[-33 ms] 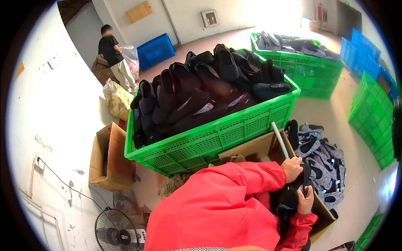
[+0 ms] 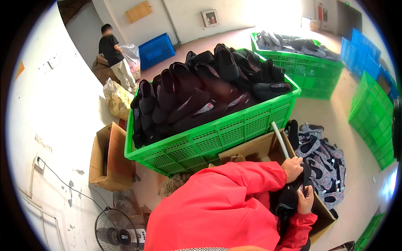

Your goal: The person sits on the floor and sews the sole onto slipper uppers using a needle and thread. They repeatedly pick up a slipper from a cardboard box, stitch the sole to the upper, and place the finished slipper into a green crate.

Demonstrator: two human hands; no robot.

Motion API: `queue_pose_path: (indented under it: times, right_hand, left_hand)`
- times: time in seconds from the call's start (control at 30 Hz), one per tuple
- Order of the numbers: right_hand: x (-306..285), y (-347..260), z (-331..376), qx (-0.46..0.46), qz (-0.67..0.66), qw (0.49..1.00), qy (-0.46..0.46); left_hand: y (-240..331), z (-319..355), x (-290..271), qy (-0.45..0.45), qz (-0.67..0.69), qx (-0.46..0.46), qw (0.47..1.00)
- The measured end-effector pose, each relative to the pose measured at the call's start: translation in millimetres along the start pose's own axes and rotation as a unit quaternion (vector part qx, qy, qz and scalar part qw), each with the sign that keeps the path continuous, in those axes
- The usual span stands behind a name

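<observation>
One bare left hand [image 2: 292, 169] and bare right hand [image 2: 305, 201] gripped a soft-looking black piece [image 2: 307, 172] over an open brown cardboard box [image 2: 259, 147]; nothing had visibly changed, leaving the work unadvanced.

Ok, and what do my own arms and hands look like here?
Your sleeves are long, bright red and plain, with loose creases; the right one gathers at the cuff. Your left hand and right hand wear no gloves.

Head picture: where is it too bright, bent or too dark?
Head view: glare bleaches the back wall; head view: the wall's base curves and the corners are black; head view: the dark piece by the left fingers shows little detail.
</observation>
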State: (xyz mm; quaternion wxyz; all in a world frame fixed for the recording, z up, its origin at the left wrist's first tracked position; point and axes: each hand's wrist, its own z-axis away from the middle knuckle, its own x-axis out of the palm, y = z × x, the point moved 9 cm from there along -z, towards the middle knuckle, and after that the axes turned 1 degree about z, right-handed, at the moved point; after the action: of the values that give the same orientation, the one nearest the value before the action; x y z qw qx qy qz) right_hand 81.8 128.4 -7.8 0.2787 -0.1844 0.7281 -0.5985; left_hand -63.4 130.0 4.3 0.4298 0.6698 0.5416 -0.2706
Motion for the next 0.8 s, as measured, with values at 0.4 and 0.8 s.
queue_pose_path:
  times: [0.4,0.8]
  right_hand:
    - [3,-2,-2,-0.026,0.017,0.999,0.031]
    - [6,8,3,-0.003,0.013,1.0,0.014]
  left_hand:
    - [-17,-7,64,-0.203,-0.103,-0.117,0.967]
    - [-28,0,84,-0.239,-0.048,-0.136,0.96]
